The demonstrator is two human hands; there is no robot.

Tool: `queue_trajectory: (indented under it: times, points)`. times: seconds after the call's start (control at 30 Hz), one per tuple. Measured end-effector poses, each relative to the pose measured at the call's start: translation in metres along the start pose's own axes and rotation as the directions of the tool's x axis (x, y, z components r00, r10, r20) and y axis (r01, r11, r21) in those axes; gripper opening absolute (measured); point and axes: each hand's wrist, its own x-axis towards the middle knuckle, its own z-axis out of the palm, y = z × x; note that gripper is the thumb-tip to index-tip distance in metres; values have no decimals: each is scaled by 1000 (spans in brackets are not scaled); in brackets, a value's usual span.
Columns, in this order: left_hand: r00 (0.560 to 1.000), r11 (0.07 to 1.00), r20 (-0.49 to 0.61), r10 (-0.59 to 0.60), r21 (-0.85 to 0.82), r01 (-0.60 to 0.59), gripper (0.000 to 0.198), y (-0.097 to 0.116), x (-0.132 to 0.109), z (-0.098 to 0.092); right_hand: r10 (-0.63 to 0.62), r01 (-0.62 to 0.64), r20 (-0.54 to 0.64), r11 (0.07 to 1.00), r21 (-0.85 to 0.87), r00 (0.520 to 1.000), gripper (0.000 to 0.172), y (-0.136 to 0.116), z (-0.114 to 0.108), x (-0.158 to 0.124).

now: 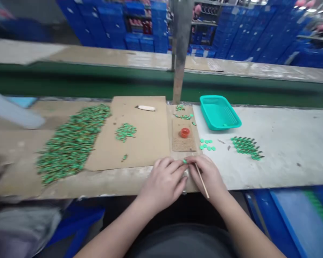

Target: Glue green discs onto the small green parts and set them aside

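My left hand [164,182] is closed, pinching a small green piece [185,161] at its fingertips. Close against it, my right hand [208,175] is closed on a thin wooden stick [202,181], and its fingertips meet the same green piece. Just beyond both hands lies a brown board [179,145] with a small red cup [185,133] on it. Several round green discs [206,146] rest on the white sheet to the right of the board. Farther right, small green pieces with dark tips [246,147] stand in slanted rows.
A turquoise basket [235,123] sits at the back right. On the left is a large heap of green-and-brown pieces [72,143]. A cardboard sheet [148,143] bears a smaller pile [125,132] and a light-handled knife [146,108]. A metal post [181,53] rises behind the board.
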Motion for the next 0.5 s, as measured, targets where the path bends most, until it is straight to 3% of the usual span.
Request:
queue_trajectory:
  times: [0.1, 0.17, 0.23, 0.33, 0.4, 0.5]
  points:
    - [999, 999, 8, -49, -6, 49, 29, 3, -8, -10, -2, 2, -9, 1000, 28, 1000, 20, 0, 4, -1]
    - [991, 991, -29, -129, -21, 129, 24, -4, -21, -27, -2, 2, -23, 1000, 30, 1000, 18, -1, 5, -3]
    - [958, 963, -102, -269, -15, 269, 25, -22, -38, -52, -4, 4, -22, 1000, 21, 1000, 18, -3, 3, -4]
    - [847, 861, -195, -495, 20, 508, 29, -64, -59, -88, -10, 10, 1, 1000, 27, 1000, 18, -3, 2, -5]
    - [809, 818, -170, -562, 28, 574, 34, -90, -65, -103, -1, 1, 9, 999, 47, 1000, 18, -3, 2, -5]
    - [796, 798, -77, -600, 17, 603, 36, -112, -61, -110, 29, -28, -18, 997, 70, 999, 15, -4, 2, -6]
